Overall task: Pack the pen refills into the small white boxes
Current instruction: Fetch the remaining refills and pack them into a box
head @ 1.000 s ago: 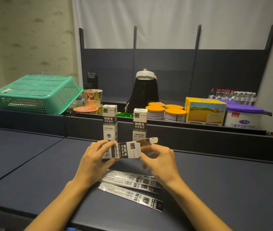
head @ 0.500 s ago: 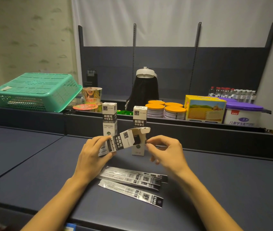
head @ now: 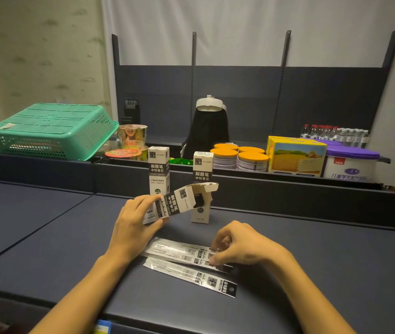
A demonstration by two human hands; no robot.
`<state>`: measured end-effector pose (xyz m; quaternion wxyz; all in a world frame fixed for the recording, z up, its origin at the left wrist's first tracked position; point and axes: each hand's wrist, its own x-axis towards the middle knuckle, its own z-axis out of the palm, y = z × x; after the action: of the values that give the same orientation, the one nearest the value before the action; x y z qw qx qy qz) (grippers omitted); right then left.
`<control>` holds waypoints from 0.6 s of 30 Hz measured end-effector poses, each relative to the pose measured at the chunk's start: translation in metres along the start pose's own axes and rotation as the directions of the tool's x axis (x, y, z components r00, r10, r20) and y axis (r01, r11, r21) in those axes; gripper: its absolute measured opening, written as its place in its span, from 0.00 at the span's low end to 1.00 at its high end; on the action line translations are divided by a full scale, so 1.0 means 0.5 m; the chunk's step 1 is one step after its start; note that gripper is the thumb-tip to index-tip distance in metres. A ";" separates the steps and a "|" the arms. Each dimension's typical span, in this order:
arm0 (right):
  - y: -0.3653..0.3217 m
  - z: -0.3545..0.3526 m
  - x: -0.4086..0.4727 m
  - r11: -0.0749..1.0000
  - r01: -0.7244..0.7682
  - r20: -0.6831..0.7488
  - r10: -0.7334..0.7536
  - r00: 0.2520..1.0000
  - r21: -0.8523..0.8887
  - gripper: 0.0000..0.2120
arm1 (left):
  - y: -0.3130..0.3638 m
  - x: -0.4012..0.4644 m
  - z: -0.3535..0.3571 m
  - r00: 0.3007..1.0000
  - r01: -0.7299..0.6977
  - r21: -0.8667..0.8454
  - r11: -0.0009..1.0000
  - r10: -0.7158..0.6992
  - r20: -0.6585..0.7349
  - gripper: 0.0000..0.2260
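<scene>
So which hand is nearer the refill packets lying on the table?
Right. The right hand is down on the refill packets, its fingertips pinching their near end. The left hand is raised behind them, gripping the opened white box.

We see everything through one head-worn wide-angle camera, facing forward and down (there is no second view), close over the dark table [head: 71,237] with the shelf [head: 264,179] behind.

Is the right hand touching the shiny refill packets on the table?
Touching. The head view shows the right hand with its fingertips curled down onto the end of the upper clear plastic pen refill packets lying on the dark table.
</scene>
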<state>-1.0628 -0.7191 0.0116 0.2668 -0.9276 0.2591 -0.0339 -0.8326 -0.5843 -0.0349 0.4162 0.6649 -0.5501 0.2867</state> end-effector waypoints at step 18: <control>-0.012 -0.012 -0.007 0.923 0.205 -0.250 -0.125 0.960 0.325 0.04 | -0.005 0.000 -0.001 0.998 0.063 -0.024 0.998 -0.064 -0.024 0.28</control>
<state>-1.0645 -0.7159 0.0202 0.3916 -0.8747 0.1980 -0.2059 -0.8303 -0.5836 -0.0351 0.4395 0.6735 -0.5267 0.2753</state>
